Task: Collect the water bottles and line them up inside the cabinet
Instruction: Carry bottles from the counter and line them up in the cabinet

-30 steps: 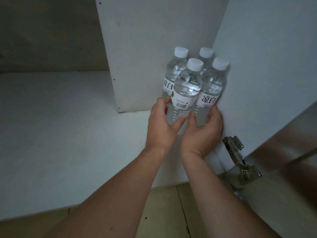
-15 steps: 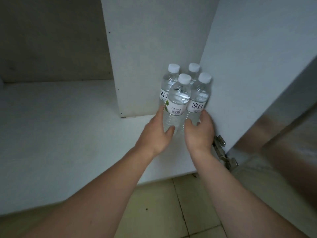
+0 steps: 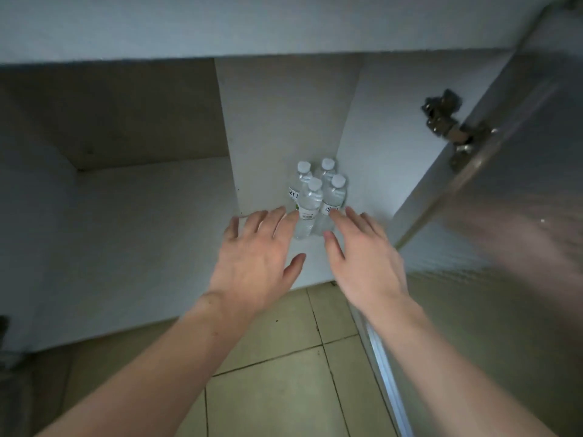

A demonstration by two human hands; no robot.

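Several clear water bottles point(image 3: 310, 201) with white caps and white labels stand upright in a tight cluster on the cabinet floor point(image 3: 142, 234), tucked into the back right corner of the cabinet. My left hand point(image 3: 255, 257) hovers just in front of them with its fingers spread and holds nothing. My right hand point(image 3: 362, 253) is beside it, fingers also straight and spread, its fingertips close to the front right bottle but apart from it.
A white divider panel point(image 3: 284, 121) stands behind the bottles. The open cabinet door point(image 3: 504, 247) hangs on the right, with a metal hinge point(image 3: 448, 124) on it. Beige floor tiles point(image 3: 284, 373) lie below the cabinet's front edge.
Both hands have let go of the front bottles and drawn back with fingers spread. The camera has pulled away, so the cabinet looks farther off.
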